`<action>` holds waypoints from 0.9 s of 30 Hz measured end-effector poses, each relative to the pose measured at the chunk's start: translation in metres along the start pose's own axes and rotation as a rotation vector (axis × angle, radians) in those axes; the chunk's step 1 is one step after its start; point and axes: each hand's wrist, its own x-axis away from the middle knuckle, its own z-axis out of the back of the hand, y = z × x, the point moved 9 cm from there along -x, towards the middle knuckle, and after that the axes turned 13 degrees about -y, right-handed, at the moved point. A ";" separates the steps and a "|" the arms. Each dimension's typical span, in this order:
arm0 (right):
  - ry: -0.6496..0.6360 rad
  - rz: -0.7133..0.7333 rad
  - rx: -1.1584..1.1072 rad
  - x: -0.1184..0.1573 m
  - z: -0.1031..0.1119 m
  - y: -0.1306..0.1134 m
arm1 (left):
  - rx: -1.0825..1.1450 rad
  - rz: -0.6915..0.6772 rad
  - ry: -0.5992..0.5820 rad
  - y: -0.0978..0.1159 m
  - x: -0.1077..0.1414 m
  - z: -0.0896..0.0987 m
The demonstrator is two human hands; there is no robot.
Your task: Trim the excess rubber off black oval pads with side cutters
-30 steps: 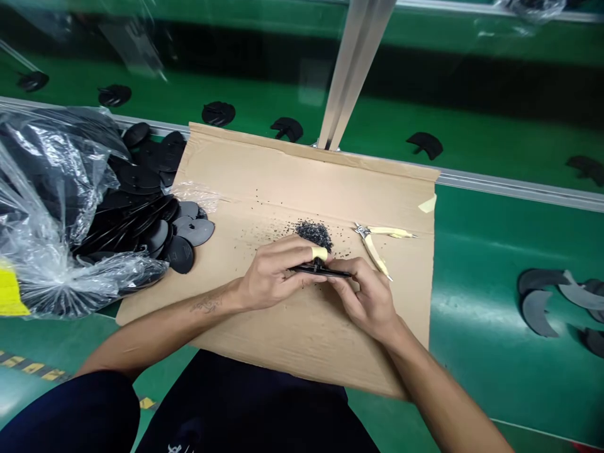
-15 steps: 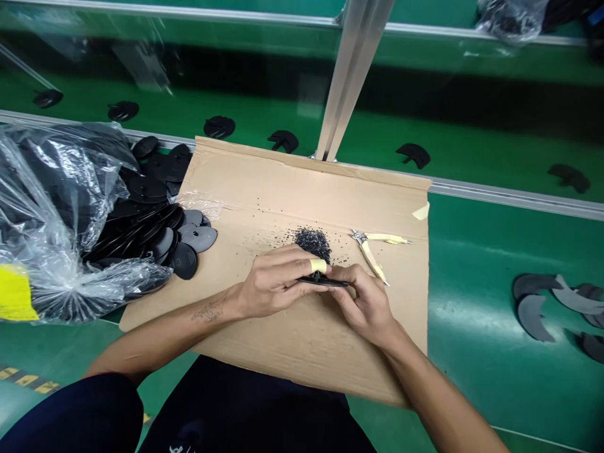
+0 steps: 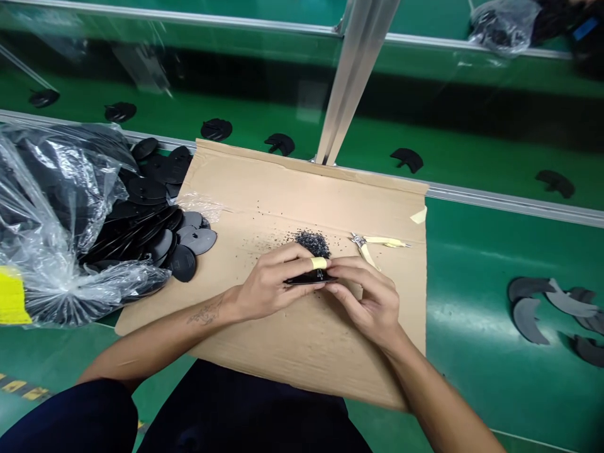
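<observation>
Cardboard (image 3: 302, 196): far edge well beyond left hand (image 3: 271, 283) gripping black piece (image 3: 304, 279).

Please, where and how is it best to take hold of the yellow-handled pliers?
Probably by the yellow handles, from the right: they spread that way, while the metal head points left toward the black granules. The right hand partly hides the nearer handle.

Striped tape (image 3: 15, 386) marks the green floor (image 3: 47, 352); a metal post (image 3: 353, 82) rises behind

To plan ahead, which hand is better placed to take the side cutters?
Probably the right hand: the side cutters lie just beyond it, farther from the left hand. Both touch the flat black piece.
</observation>
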 end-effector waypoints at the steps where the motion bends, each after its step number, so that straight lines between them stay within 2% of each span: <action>1: 0.007 0.002 0.007 0.000 0.001 -0.002 | -0.012 -0.002 0.001 0.001 0.000 0.000; 4: -0.041 0.013 0.048 -0.002 0.005 -0.004 | -0.043 0.000 0.014 0.001 0.001 0.002; 6: -0.119 -0.019 0.187 -0.004 0.009 0.004 | -0.075 -0.005 0.042 0.000 0.002 0.006; 10: -0.165 -0.294 0.668 0.003 0.034 0.045 | -0.118 -0.024 0.112 -0.007 0.004 0.016; 13: -0.192 -0.434 0.824 0.013 0.045 0.069 | -0.089 -0.019 0.117 -0.013 0.003 0.018; 18: -0.180 -0.444 0.944 0.018 0.053 0.072 | -0.041 0.000 0.105 -0.021 0.004 0.015; 20: -0.165 -0.428 0.945 0.016 0.054 0.067 | -0.023 0.010 0.103 -0.025 0.005 0.013; 22: -0.137 -0.409 0.843 0.011 0.052 0.059 | -0.001 0.017 0.100 -0.028 0.005 0.012; 27: -0.158 -0.272 0.293 -0.001 0.026 0.028 | 0.082 0.042 0.080 -0.033 0.005 0.010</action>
